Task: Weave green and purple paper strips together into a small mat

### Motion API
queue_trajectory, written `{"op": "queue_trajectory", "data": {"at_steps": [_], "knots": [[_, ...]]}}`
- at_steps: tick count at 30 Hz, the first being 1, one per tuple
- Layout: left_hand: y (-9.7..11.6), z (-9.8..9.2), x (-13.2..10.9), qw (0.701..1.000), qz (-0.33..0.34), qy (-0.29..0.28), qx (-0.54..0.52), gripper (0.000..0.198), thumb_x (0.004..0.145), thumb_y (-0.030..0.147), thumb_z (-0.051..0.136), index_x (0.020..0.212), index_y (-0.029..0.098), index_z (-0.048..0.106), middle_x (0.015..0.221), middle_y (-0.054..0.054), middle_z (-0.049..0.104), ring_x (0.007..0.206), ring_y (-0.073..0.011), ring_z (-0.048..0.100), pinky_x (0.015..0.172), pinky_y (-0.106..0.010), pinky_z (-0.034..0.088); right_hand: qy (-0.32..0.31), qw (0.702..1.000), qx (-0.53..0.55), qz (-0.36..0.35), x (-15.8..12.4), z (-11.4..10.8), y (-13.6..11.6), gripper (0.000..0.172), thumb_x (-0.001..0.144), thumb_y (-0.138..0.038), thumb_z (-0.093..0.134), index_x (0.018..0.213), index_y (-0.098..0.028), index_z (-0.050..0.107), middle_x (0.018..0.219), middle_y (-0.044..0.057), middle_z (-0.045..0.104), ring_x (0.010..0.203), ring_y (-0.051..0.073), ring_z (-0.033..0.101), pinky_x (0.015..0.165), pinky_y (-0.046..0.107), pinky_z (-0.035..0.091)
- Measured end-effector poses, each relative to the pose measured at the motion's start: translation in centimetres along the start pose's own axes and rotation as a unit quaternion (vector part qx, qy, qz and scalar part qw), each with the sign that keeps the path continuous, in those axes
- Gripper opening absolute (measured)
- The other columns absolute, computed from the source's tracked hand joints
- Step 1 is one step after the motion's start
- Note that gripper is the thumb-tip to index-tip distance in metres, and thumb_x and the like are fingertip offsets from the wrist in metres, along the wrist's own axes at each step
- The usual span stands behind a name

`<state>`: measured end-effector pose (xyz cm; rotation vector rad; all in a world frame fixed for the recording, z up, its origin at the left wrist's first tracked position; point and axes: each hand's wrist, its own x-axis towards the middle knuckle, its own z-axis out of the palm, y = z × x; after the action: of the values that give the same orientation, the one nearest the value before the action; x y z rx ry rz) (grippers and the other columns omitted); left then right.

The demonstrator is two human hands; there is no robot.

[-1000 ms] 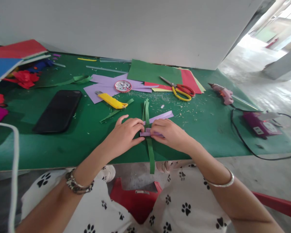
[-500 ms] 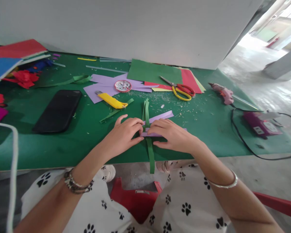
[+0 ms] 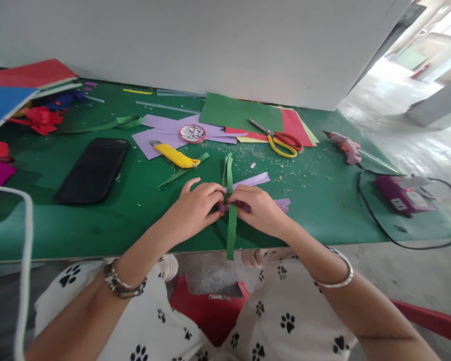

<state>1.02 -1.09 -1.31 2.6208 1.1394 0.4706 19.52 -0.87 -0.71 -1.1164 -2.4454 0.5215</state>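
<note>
Head view: green tabletop (image 3: pixel 154 225) spread before me, and on it my left hand (image 3: pixel 198 206) and right hand (image 3: pixel 262 209), fingertips nearly meeting! Right pinches the long green paper strip (image 3: pixel 231 233), tail past the near edge; left grips the smaller purple paper strips (image 3: pixel 283 205), crossing it.

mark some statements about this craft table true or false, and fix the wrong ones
1. The right hand has its fingers at a green paper strip. True.
2. The left hand is holding the scissors. False: the left hand is at a purple paper strip; the scissors lie farther back.
3. The round dish sits on purple paper. True.
4. The glue gun lies left of the smartphone. False: the glue gun is well to the right of the smartphone.
</note>
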Motion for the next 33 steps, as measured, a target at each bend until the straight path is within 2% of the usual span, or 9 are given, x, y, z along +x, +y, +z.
{"op": "queue_trajectory", "data": {"at_steps": [5,10,15,20,24,29,33], "knots": [[-0.1,0.1,-0.1,1.0,0.0,0.009,0.0,0.004,0.083,0.022,0.051,0.08,0.019,0.053,0.109,-0.004,0.059,0.1,-0.0187,0.056,0.102,-0.049,0.024,0.016,0.998,0.046,0.035,0.3,-0.3,0.1,0.024,0.063,0.005,0.048,0.073,-0.015,0.057,0.068,-0.001,0.052,0.063,0.009,0.048,0.059,0.021,0.038],[-0.1,0.1,0.0,1.0,0.001,0.006,0.004,0.005,0.082,0.022,0.053,0.078,0.019,0.053,0.108,-0.004,0.059,0.101,-0.019,0.056,0.102,-0.048,0.024,-0.003,0.997,0.053,0.062,1.1,-1.1,0.3,0.025,0.063,0.007,0.05,0.074,-0.014,0.058,0.068,-0.002,0.056,0.06,0.008,0.049,0.058,0.02,0.039],[-0.1,0.1,0.0,1.0,-0.002,0.001,-0.001,0.004,0.082,0.021,0.052,0.078,0.019,0.053,0.106,-0.004,0.06,0.102,-0.0188,0.055,0.102,-0.047,0.024,-0.038,0.997,0.052,0.034,1.7,-2.1,1.0,0.005,0.074,-0.011,0.057,0.075,-0.014,0.06,0.067,0.0,0.057,0.059,0.009,0.048,0.058,0.022,0.04],[0.2,0.1,0.0,1.0,-0.012,0.008,-0.011,0.013,0.081,0.031,0.056,0.077,0.019,0.052,0.107,-0.004,0.059,0.099,-0.0188,0.056,0.102,-0.048,0.023,-0.046,0.997,0.063,0.001,1.8,-2.6,1.5,0.009,0.079,-0.021,0.054,0.076,-0.015,0.06,0.068,0.0,0.058,0.06,0.009,0.051,0.058,0.021,0.041],[0.8,0.4,0.4,0.999,-0.042,0.024,0.004,0.025,0.077,0.041,0.059,0.071,0.018,0.051,0.101,-0.003,0.06,0.095,-0.0202,0.056,0.1,-0.048,0.025,-0.041,0.997,0.063,-0.013,1.9,-2.4,1.4,0.009,0.08,-0.021,0.053,0.078,-0.015,0.06,0.069,-0.001,0.06,0.06,0.009,0.052,0.058,0.02,0.041],[1.3,0.7,0.7,0.998,-0.056,0.036,0.02,0.026,0.073,0.041,0.064,0.069,0.018,0.052,0.096,-0.003,0.059,0.092,-0.0207,0.055,0.099,-0.047,0.027,-0.032,0.997,0.068,-0.015,1.9,-2.1,1.2,0.01,0.08,-0.018,0.05,0.08,-0.015,0.06,0.072,0.001,0.062,0.064,0.01,0.054,0.061,0.022,0.042],[1.3,0.7,0.6,0.997,-0.066,0.044,0.0,0.031,0.073,0.048,0.061,0.068,0.019,0.052,0.094,-0.003,0.058,0.09,-0.021,0.055,0.099,-0.048,0.026,-0.033,0.996,0.085,-0.006,1.8,-2.2,1.3,0.01,0.078,-0.018,0.053,0.08,-0.015,0.062,0.072,0.0,0.063,0.063,0.01,0.053,0.061,0.022,0.041]]}}
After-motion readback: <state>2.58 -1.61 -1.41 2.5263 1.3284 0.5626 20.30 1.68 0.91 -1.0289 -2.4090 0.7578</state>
